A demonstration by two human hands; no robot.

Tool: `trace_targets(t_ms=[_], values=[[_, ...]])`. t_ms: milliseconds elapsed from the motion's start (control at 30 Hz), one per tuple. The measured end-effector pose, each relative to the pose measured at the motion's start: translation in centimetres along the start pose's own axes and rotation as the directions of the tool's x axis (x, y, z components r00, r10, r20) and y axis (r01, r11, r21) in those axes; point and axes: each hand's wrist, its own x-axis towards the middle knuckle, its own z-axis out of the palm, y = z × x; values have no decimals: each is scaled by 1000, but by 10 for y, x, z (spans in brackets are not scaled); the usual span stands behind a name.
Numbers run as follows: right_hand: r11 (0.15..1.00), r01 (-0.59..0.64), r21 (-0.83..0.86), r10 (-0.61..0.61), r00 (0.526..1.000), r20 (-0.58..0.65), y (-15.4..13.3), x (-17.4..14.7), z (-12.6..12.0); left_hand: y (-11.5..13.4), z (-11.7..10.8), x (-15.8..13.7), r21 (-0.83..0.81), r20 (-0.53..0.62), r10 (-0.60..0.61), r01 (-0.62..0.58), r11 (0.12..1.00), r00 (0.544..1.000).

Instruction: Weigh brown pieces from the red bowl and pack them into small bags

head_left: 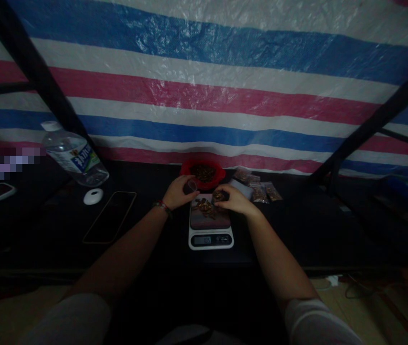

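A white kitchen scale (211, 240) lies before me, its display lit. Brown, nut-like pieces (205, 206) are heaped on its dark plate. Over the plate's far left corner, my left hand (179, 192) curls its fingers and thumb round a small clear cup-like thing (191, 186). My right hand (238, 199) is above the plate's right side, closed on some of the brown pieces (219, 195); fingers partly hide them. Just beyond the scale stands a red bowl (186, 168) with more brown pieces in it.
Several small filled clear bags (260, 192) lie right of the bowl, beside a pale flat item (243, 188). To the left are a dark phone (110, 218), a white oval object (93, 196) and a tilted-looking clear bottle (76, 158). A striped sheet (204, 96) hangs behind.
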Motion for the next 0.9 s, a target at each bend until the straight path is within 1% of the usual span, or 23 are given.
trace_targets(t_ms=[100, 267, 333, 433, 500, 567, 600, 700, 767, 800, 900], values=[[998, 1, 58, 4, 996, -89, 1, 0, 2, 1, 0, 0, -13, 10, 11, -11, 1000, 1000], [991, -3, 132, 32, 975, -221, -3, 1, 7, 1, 1, -1, -5, 50, 44, -44, 999, 998], [981, 9, 195, 41, 967, -250, -3, 3, 11, 3, 1, -1, 3, 63, 60, -61, 998, 996], [944, 27, 330, 76, 953, -295, -3, 4, 18, 7, 2, -1, 15, 75, 92, -93, 996, 993], [924, 30, 381, 103, 941, -323, -5, 5, 22, 11, 3, -1, 27, 82, 107, -109, 994, 991], [930, 29, 366, 105, 935, -340, -8, 5, 24, 16, 3, -2, 40, 91, 114, -118, 992, 989], [943, 32, 331, 88, 936, -340, -11, 4, 24, 18, 3, -2, 45, 96, 119, -124, 991, 988], [987, 71, 148, -22, 951, -308, -20, 4, 22, 23, 2, -2, 48, 115, 146, -152, 987, 983], [995, 85, 47, -68, 957, -280, -24, 3, 21, 26, 1, -2, 42, 119, 156, -162, 986, 981], [996, 80, 36, -66, 957, -281, -26, 2, 21, 26, 1, -2, 36, 124, 158, -163, 986, 980], [993, 61, 97, -29, 952, -304, -27, 1, 24, 27, 1, -2, 18, 134, 157, -160, 987, 978]])
